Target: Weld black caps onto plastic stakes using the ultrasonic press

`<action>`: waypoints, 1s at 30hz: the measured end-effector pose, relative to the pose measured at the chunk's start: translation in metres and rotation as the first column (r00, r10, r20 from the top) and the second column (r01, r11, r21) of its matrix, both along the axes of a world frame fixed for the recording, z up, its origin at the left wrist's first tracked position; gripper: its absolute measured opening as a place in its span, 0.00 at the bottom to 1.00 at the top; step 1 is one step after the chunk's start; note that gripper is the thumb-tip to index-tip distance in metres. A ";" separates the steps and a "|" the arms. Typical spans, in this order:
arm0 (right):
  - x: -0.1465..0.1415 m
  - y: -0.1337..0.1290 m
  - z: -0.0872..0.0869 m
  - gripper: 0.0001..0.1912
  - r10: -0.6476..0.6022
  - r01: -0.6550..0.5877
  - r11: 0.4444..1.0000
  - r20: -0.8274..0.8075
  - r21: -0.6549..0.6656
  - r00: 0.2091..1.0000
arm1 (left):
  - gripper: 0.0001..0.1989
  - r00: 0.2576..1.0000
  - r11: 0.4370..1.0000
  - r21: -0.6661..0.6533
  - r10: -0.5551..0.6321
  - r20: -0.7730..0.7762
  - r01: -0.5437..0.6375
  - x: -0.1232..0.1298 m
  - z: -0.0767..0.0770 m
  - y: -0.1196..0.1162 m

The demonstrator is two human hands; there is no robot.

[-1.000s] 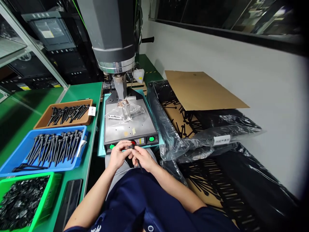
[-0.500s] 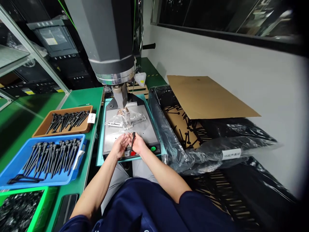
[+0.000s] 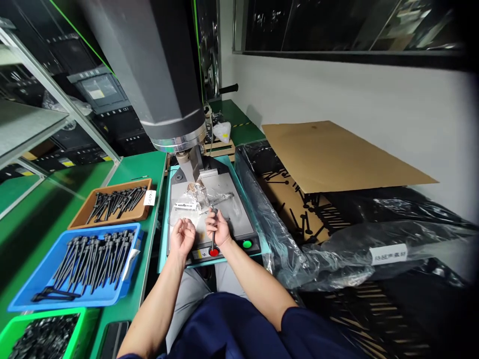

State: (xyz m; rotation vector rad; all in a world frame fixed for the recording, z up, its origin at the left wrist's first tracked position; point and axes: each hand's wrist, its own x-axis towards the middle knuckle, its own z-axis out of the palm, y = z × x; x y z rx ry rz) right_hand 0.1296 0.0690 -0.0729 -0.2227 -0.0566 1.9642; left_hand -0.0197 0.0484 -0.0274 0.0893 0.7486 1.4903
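Note:
My right hand (image 3: 220,228) is closed around a thin black rod with a wider head (image 3: 213,239), which stands nearly upright above the front edge of the machine's plate. The rod's lower end is in front of the red button (image 3: 213,253). Left of it, my left hand (image 3: 182,236) is palm up over the metal plate (image 3: 234,212), fingers loosely curled and apart, with nothing visible in them. Just beyond both hands, a clear-wrapped fixture (image 3: 197,195) sits under the machine's metal horn (image 3: 190,167). The two hands are apart.
At left are a brown tray (image 3: 138,214) and a blue tray (image 3: 105,298), both with black rods, and a green bin (image 3: 88,324) of small black pieces. A plastic-lined box (image 3: 262,214) with more rods stands right, partly under cardboard (image 3: 344,154). A green button (image 3: 247,244) is near.
My hands have moved apart. My right hand now holds the black rod alone, more upright, and my left hand has moved away from it. The camera view has shifted slightly.

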 end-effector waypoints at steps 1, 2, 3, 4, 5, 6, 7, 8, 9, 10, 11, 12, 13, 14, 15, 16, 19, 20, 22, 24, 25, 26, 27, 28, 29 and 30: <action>-0.004 0.003 0.002 0.12 0.020 -0.020 0.999 0.023 0.032 1.000 | 0.09 1.000 1.000 0.001 -0.009 0.001 0.009 -0.001 0.002 -0.003; -0.008 0.006 0.005 0.12 0.033 -0.036 0.998 0.053 0.058 0.998 | 0.09 1.000 1.000 0.000 -0.012 0.001 0.012 -0.003 0.004 -0.005; -0.011 0.009 0.008 0.12 0.037 -0.045 0.995 0.094 0.086 0.995 | 0.08 1.000 1.000 0.004 -0.008 0.003 0.008 -0.005 0.006 -0.008; -0.015 0.012 0.010 0.12 0.020 -0.038 0.992 0.151 0.118 0.988 | 0.06 1.000 1.000 0.013 0.001 0.008 -0.001 -0.007 0.006 -0.010; -0.018 0.016 0.012 0.12 -0.025 -0.011 0.987 0.223 0.158 0.974 | 0.05 1.000 1.000 0.026 0.012 0.008 -0.012 -0.010 0.006 -0.012; -0.021 0.019 0.013 0.12 -0.097 0.033 0.978 0.310 0.205 0.946 | 0.04 1.000 0.999 0.040 0.022 0.000 -0.022 -0.013 0.006 -0.013; -0.022 0.022 0.014 0.12 -0.186 0.081 0.962 0.408 0.261 0.894 | 0.03 0.999 0.998 0.051 0.028 -0.016 -0.027 -0.016 0.005 -0.015; -0.022 0.025 0.015 0.13 -0.286 0.127 0.937 0.508 0.324 0.813 | 0.03 0.999 0.998 0.061 0.031 -0.034 -0.029 -0.019 0.005 -0.016; -0.022 0.028 0.016 0.14 -0.385 0.166 0.906 0.594 0.390 0.706 | 0.03 0.998 0.997 0.067 0.036 -0.045 -0.033 -0.022 0.003 -0.017; -0.020 0.031 0.018 0.15 -0.475 0.193 0.869 0.657 0.456 0.585 | 0.04 0.998 0.997 0.069 0.048 -0.043 -0.045 -0.024 0.002 -0.018; -0.018 0.033 0.019 0.16 -0.552 0.207 0.828 0.693 0.521 0.464 | 0.05 0.998 0.996 0.070 0.060 -0.025 -0.058 -0.026 0.000 -0.019; -0.016 0.036 0.021 0.17 -0.617 0.213 0.785 0.701 0.582 0.358 | 0.06 0.998 0.995 0.073 0.069 0.008 -0.070 -0.028 -0.002 -0.019; -0.014 0.038 0.024 0.17 -0.670 0.217 0.742 0.689 0.634 0.278 | 0.08 0.996 0.994 0.080 0.070 0.048 -0.073 -0.030 -0.004 -0.020; -0.013 0.041 0.027 0.18 -0.708 0.217 0.706 0.670 0.674 0.223 | 0.10 0.994 0.994 0.090 0.060 0.088 -0.068 -0.032 -0.006 -0.020; -0.012 0.043 0.030 0.18 -0.734 0.214 0.679 0.653 0.702 0.187 | 0.11 0.991 0.993 0.102 0.041 0.124 -0.054 -0.034 -0.008 -0.020; -0.012 0.046 0.033 0.19 -0.749 0.210 0.663 0.642 0.719 0.167 | 0.12 0.988 0.993 0.114 0.018 0.151 -0.036 -0.035 -0.010 -0.021; -0.012 0.055 0.041 0.20 -0.758 0.189 0.652 0.638 0.734 0.136 | 0.15 0.981 0.988 0.157 -0.042 0.191 0.012 -0.037 -0.013 -0.021; -0.013 0.058 0.043 0.20 -0.759 0.176 0.651 0.640 0.739 0.119 | 0.16 0.981 0.985 0.169 -0.055 0.187 0.023 -0.038 -0.013 -0.021; -0.015 0.065 0.047 0.20 -0.763 0.164 0.645 0.642 0.746 0.075 | 0.16 0.984 0.982 0.186 -0.070 0.163 0.039 -0.038 -0.012 -0.021; -0.019 0.072 0.049 0.19 -0.767 0.168 0.639 0.639 0.751 0.056 | 0.17 0.988 0.979 0.197 -0.070 0.138 0.042 -0.039 -0.009 -0.019; -0.022 0.076 0.050 0.19 -0.768 0.178 0.638 0.637 0.749 0.069 | 0.18 0.989 0.978 0.202 -0.070 0.128 0.043 -0.039 -0.008 -0.018; -0.026 0.080 0.050 0.19 -0.767 0.192 0.639 0.635 0.744 0.093 | 0.19 0.990 0.977 0.209 -0.069 0.120 0.043 -0.039 -0.006 -0.018; -0.029 0.084 0.051 0.19 -0.763 0.210 0.645 0.635 0.735 0.121 | 0.20 0.991 0.975 0.216 -0.069 0.113 0.043 -0.039 -0.005 -0.017; -0.032 0.088 0.051 0.18 -0.757 0.228 0.652 0.637 0.723 0.145 | 0.20 0.992 0.974 0.221 -0.069 0.109 0.043 -0.039 -0.004 -0.016; -0.035 0.091 0.051 0.18 -0.748 0.243 0.662 0.644 0.709 0.161 | 0.20 0.992 0.974 0.222 -0.066 0.107 0.041 -0.039 -0.003 -0.016; -0.037 0.094 0.051 0.18 -0.738 0.255 0.673 0.654 0.694 0.167 | 0.19 0.992 0.975 0.220 -0.060 0.108 0.035 -0.038 -0.002 -0.016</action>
